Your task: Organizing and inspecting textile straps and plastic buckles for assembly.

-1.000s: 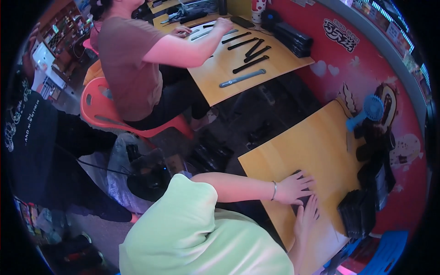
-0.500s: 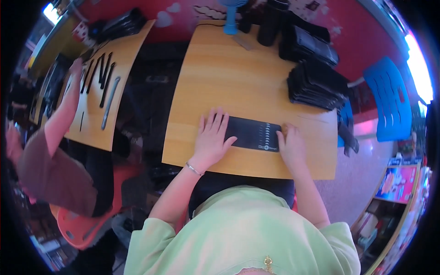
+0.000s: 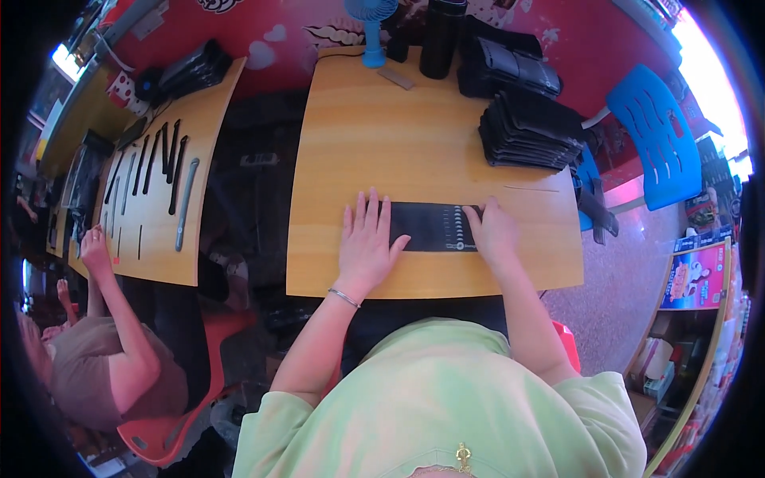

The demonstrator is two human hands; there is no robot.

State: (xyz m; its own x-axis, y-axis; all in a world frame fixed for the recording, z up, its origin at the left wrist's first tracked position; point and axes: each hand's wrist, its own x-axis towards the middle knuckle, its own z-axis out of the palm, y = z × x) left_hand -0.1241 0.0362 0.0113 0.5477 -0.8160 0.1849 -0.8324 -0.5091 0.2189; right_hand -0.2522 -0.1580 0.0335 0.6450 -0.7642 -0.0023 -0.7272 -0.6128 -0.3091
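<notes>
Hands unmoved, flat on black strip.

A blue fan and stacked black pouches sit on the wooden table.

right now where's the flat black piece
In the head view the flat black piece lies on the wooden table near its front edge, between the left hand and right hand, both pressing on its ends.

Small assembly workshop: two wooden worktops against a red wall, stacked black flat pieces, black strips laid in rows on the neighbouring worktop, plastic chairs, a second seated worker.
</notes>
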